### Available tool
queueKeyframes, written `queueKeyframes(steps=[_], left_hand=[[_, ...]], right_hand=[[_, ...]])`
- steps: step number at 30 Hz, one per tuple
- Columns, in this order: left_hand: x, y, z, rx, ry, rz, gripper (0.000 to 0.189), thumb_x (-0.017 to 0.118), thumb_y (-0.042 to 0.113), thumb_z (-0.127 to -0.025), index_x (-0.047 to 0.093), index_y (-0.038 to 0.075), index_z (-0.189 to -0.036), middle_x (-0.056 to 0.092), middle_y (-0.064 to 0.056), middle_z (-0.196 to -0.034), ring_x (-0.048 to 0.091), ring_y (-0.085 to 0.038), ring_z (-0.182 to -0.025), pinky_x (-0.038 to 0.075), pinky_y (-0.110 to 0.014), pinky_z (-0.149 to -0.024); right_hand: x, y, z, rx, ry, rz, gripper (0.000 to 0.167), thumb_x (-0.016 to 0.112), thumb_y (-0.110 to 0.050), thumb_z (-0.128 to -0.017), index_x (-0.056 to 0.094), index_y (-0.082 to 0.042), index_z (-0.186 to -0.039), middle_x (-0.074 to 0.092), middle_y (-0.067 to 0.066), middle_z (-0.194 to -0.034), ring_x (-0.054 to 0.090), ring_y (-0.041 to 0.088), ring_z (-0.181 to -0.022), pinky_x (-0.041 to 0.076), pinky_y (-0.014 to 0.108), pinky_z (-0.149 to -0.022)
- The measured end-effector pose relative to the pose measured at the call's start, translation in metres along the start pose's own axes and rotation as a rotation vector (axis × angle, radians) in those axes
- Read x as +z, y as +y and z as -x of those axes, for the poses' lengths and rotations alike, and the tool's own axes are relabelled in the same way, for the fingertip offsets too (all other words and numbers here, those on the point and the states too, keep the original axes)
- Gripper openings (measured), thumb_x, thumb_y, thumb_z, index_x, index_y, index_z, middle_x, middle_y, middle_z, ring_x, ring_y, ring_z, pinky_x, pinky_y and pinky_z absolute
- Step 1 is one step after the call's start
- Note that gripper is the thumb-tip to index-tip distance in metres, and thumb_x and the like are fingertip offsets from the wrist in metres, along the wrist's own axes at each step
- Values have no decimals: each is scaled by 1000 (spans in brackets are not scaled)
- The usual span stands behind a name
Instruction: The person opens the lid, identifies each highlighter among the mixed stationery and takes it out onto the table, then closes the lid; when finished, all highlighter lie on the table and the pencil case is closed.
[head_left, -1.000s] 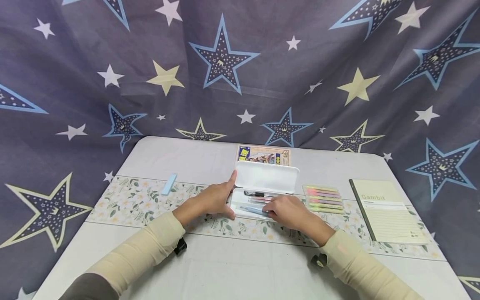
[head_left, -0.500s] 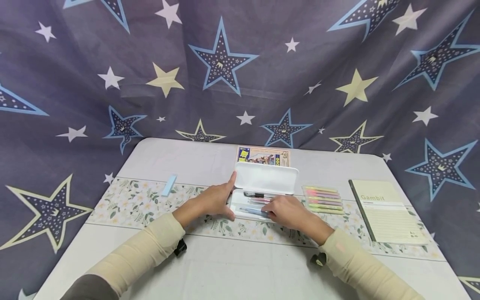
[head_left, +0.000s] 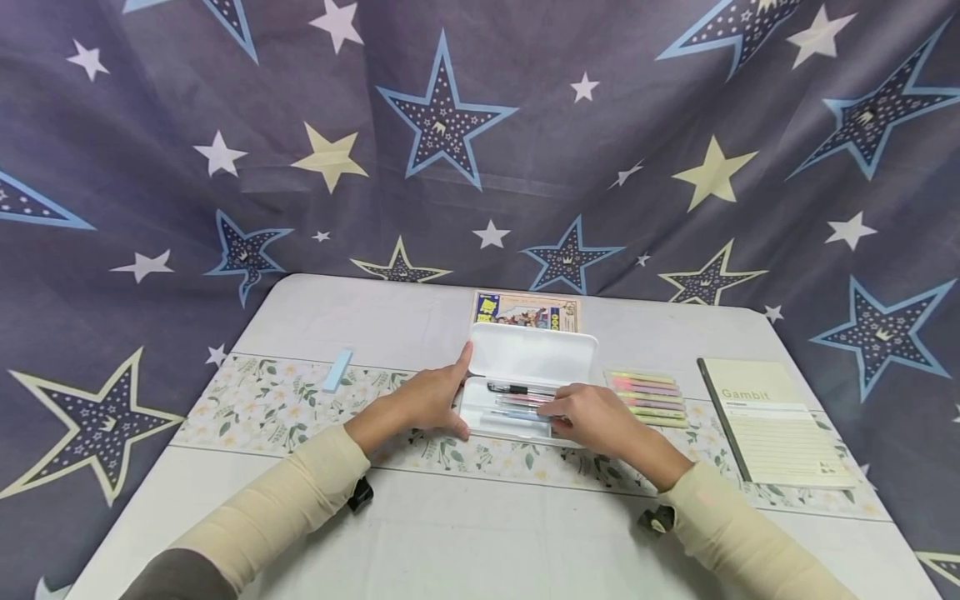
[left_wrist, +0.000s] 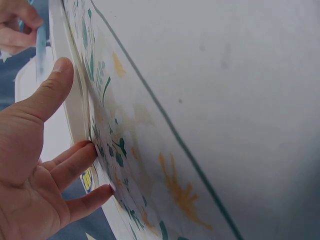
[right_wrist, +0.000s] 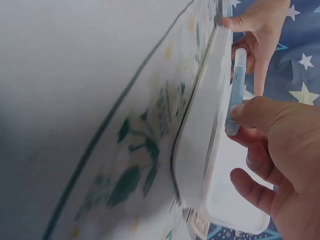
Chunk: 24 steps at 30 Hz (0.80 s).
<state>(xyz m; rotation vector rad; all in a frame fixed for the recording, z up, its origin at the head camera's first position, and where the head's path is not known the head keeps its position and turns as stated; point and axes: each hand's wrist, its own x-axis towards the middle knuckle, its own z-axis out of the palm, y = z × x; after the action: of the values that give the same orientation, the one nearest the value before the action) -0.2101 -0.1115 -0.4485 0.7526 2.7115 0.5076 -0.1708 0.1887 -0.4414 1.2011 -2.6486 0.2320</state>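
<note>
A white pencil case (head_left: pixel 534 353) lies open with its lid tipped back. Inside are a black-gripped pen (head_left: pixel 510 388) and other slim pens, partly covered by my right hand. With thumb and index finger my right hand (head_left: pixel 600 418) pinches a light blue pen (right_wrist: pixel 238 87) that has a clear end, held just above the case. My left hand (head_left: pixel 429 400) rests at the case's left end with fingers spread. In the left wrist view its thumb (left_wrist: pixel 56 87) lies along the case's front edge.
Right of the case sits a row of pastel highlighters (head_left: pixel 647 400); farther right lies a Gambit notebook (head_left: pixel 780 425). A light blue strip (head_left: pixel 338 370) lies to the left. A printed card or box (head_left: pixel 528 310) is behind the lid. A star-patterned curtain (head_left: pixel 480 150) hangs behind the table.
My right hand has shifted a little to the right and back, carrying the light blue pen up from the case's front compartment. My left hand stays in place at the case's left end.
</note>
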Motion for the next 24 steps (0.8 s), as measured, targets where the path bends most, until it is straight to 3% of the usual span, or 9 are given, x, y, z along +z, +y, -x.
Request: queueKeyframes(steps=[10, 17, 24], left_hand=[[0, 1, 2, -7, -4, -3, 151, 93, 52, -64, -13, 9, -163, 60, -10, -144, 58, -28, -132, 45, -43, -113], [-1, 2, 1, -20, -20, -10, 151, 92, 54, -65, -15, 11, -163, 56, -11, -149, 57, -30, -135, 45, -44, -114], [-2, 1, 1, -5, -17, -22, 151, 92, 55, -66, -15, 10, -163, 55, -12, -150, 57, -30, -135, 45, -43, -115]], right_hand=[[-2, 12, 16, 26, 37, -3, 27, 82, -9, -82, 83, -22, -106, 73, -5, -82, 56, 6, -63, 37, 16, -51], [-5, 23, 27, -8, 55, 15, 29, 82, -6, -81, 82, -19, -106, 73, -3, -81, 60, 8, -65, 47, 20, -56], [-9, 31, 41, 41, 53, 18, 30, 83, -6, -79, 82, -19, -105, 74, -3, -82, 64, 10, -71, 53, 24, -60]])
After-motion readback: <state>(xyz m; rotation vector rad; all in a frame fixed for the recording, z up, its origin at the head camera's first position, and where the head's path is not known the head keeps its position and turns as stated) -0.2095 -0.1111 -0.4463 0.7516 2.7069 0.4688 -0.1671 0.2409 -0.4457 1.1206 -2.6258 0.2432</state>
